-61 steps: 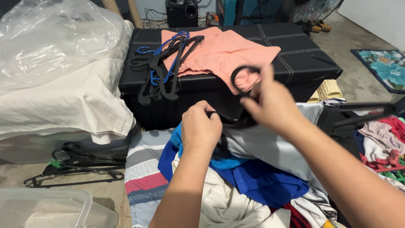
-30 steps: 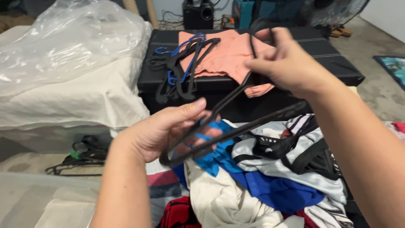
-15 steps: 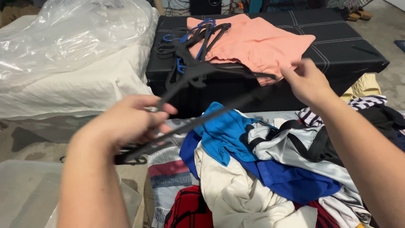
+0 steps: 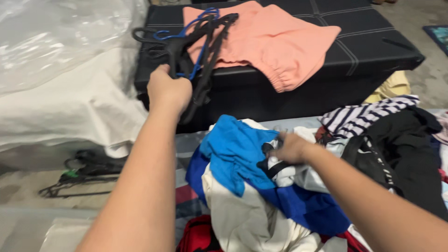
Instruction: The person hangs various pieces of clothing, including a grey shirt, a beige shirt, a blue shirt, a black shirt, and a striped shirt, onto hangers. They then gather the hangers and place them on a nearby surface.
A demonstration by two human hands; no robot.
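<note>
- At 6 o'clock, nearest to the camera, a red and black garment (image 4: pixel 198 235) lies at the bottom edge, and a cream white garment (image 4: pixel 242 219) lies just beside it on the pile
- At 7 o'clock a clear plastic bin (image 4: pixel 42 228) shows only in part, low at the left edge
- In the middle of the view a blue garment (image 4: pixel 235 151) lies on top of the pile, and a darker blue cloth (image 4: pixel 305 205) spreads under it toward 5 o'clock
- The right hand (image 4: pixel 290 148) is at about 4 o'clock from the centre, with the fingers closed on a white garment with black trim (image 4: pixel 298 175); it touches the edge of the blue garment
- At 3 o'clock a black garment (image 4: pixel 406 149) lies near the right forearm, and a striped black and white cloth (image 4: pixel 361 114) lies just behind it
- At 9 o'clock some black hangers on the floor (image 4: pixel 81 175) lie beside a white sheet (image 4: pixel 70 107), which hangs down from a low surface
- The left hand (image 4: pixel 169 91) is at about 11 o'clock, with the arm stretched forward; the fingers are closed tight around a black hanger (image 4: pixel 200 88), which hangs over the front edge of a black ottoman (image 4: pixel 373 51)
- Above this hand, at 12 o'clock, a bundle of black and blue hangers (image 4: pixel 186 35) lies on the ottoman top, and the held hanger touches it
- A peach coloured garment (image 4: pixel 275 39) lies flat on the ottoman, just beside the bundle, with one part over the front edge
- At 10 o'clock, farthest left, a clear plastic bag (image 4: pixel 56 37) rests on the white sheet
</note>
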